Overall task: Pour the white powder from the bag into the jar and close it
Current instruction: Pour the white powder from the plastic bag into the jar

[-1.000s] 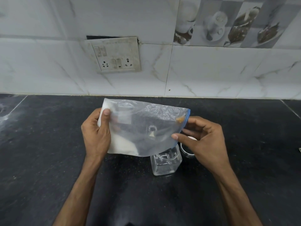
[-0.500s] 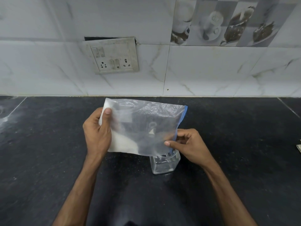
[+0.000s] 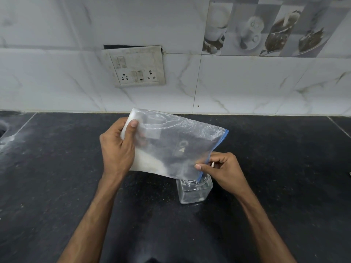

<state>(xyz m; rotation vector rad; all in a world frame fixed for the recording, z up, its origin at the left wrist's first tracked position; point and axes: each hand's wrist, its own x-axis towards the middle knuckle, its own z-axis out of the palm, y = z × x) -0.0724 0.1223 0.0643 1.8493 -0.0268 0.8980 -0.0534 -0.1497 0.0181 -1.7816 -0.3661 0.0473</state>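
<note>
Near the bench's back edge, left hand grips the bag's bottom while right hand pinches its blue mouth over the open jar.

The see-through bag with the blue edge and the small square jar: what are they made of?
The see-through bag with the blue edge looks like thin soft plastic: it crinkles, shines hazily. The small square jar is clear and rigid, glass or hard plastic; can't tell which.
</note>
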